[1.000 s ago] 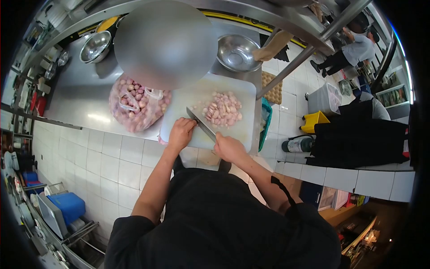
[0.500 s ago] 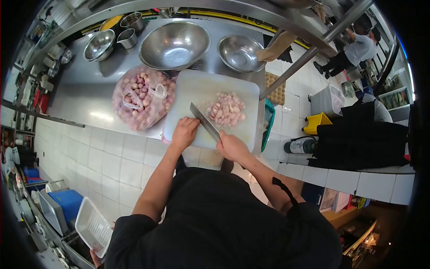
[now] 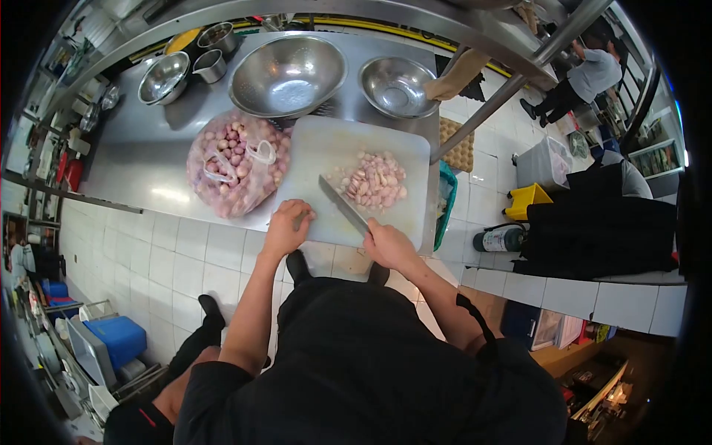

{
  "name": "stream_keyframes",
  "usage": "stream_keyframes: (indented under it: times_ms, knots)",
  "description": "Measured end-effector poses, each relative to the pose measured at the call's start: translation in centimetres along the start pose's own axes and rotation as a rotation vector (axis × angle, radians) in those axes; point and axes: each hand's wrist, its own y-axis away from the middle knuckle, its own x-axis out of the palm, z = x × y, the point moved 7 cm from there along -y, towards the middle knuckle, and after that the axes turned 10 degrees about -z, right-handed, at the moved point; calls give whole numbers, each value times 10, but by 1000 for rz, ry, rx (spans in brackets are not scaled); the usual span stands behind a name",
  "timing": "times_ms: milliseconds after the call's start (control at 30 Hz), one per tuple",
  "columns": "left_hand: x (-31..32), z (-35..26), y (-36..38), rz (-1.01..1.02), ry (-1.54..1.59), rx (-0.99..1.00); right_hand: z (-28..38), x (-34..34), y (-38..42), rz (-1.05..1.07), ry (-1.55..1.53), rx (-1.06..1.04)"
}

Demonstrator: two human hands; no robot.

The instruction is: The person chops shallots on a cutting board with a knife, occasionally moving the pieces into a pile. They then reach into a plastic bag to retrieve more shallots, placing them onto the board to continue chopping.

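Note:
My right hand (image 3: pixel 389 243) is closed around the handle of a kitchen knife (image 3: pixel 343 202), its blade slanting up and left over the white cutting board (image 3: pixel 319 148). Right of the blade lies a heap of peeled shallots (image 3: pixel 377 180), some seemingly cut. At the board's lower left edge, my left hand (image 3: pixel 288 226) has its fingers curled in, away from the blade. What those fingers hold, if anything, I cannot make out. Just beyond that hand, a clear plastic bag (image 3: pixel 204 194) full of unpeeled shallots (image 3: pixel 236 152) rests against the board's left side.
Behind the board stand a large colander (image 3: pixel 289 78) and a steel bowl (image 3: pixel 398 87). Smaller bowls (image 3: pixel 165 77) sit at the back left. A metal post (image 3: pixel 482 122) rises at the right. One person (image 3: pixel 593 74) stands far right; another person's leg (image 3: pixel 194 341) is close behind my left side.
My left hand has moved left and down, away from the knife. The blade has shifted slightly right. At lower left, the white basket has gone from view and a person's leg now shows.

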Motion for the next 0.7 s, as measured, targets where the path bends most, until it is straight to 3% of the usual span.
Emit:
stream_keyframes:
  times_ms: [167,233,333,567,700]
  knots:
    - [14,-7,-2,49,84,-64,1,-9,2,-88,5,52]
    - [19,-6,-4,-17,104,-46,2,5,-1,42,44,-53]
    - [22,-3,-7,-106,60,-68,8,4,6,-43,-29,-30]
    - [33,-2,-6,-102,128,-89,6,13,6,-28,-17,-71]
    - [37,-7,-11,-91,151,-95,13,-4,0,-92,60,5]
